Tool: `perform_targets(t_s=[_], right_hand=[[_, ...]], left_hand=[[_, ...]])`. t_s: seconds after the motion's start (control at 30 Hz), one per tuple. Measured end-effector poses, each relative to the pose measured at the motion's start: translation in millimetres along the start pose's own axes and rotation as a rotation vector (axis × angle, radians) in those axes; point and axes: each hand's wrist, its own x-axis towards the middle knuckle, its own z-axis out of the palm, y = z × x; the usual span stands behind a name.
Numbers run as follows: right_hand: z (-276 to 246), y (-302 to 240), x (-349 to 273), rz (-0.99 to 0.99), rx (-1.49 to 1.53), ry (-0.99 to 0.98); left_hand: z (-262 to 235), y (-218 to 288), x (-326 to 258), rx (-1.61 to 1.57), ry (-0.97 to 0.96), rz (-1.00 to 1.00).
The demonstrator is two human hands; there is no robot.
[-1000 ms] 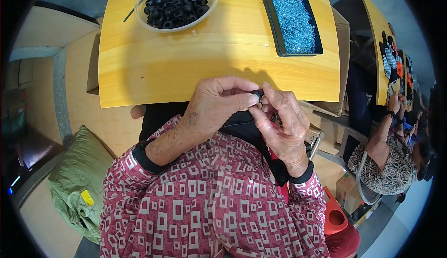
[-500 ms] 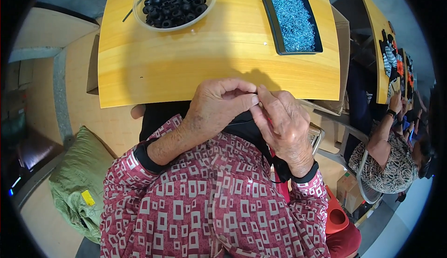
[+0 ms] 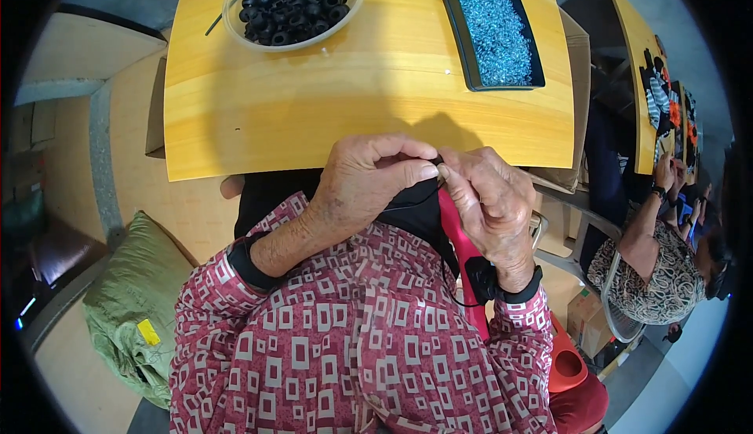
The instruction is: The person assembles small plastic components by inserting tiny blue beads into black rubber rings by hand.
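Note:
My left hand (image 3: 362, 177) and my right hand (image 3: 494, 203) meet just past the table's near edge. On each, the thumb and forefinger are pinched, with the fingertips almost touching. A small dark thing lies between the fingertips, mostly hidden, and I cannot make out its kind. A thin black cord (image 3: 417, 203) loops below the fingers, over dark cloth. Farther off on the table (image 3: 314, 132), a clear plastic bowl (image 3: 362, 3) holds many black ring-like pieces (image 3: 294, 7). A dark tray (image 3: 471, 69) to the right is filled with tiny shiny light-blue pieces (image 3: 496, 38).
A thin dark stick (image 3: 223, 14) lies beside the bowl. A green sack (image 3: 129, 293) stands at my left. Cardboard (image 3: 576, 89) borders the table's right side. Farther right, another person (image 3: 647, 269) sits at a second table with black, striped and orange items (image 3: 663, 101).
My right hand has shifted slightly right and turned, showing more of the pink cloth below it. My left hand has barely moved, its fingertips staying pinched.

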Motion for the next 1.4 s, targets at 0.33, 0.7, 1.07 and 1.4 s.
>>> perform_targets(t_s=[0.33, 0.7, 1.07, 1.4], right_hand=[[19, 4, -12, -0.022, 0.024, 0.117], [-1, 12, -5, 0.041, 0.191, -0.072], [2, -4, -6, -0.095, -0.065, -0.054], [17, 11, -15, -0.101, -0.08, 0.073]], left_hand=[[-2, 0, 0, -0.126, -0.038, -0.107], [1, -2, -4, -0.167, -0.045, -0.086], [-1, -2, -6, -0.153, -0.035, -0.049], [2, -6, -4, -0.07, -0.024, -0.098]])
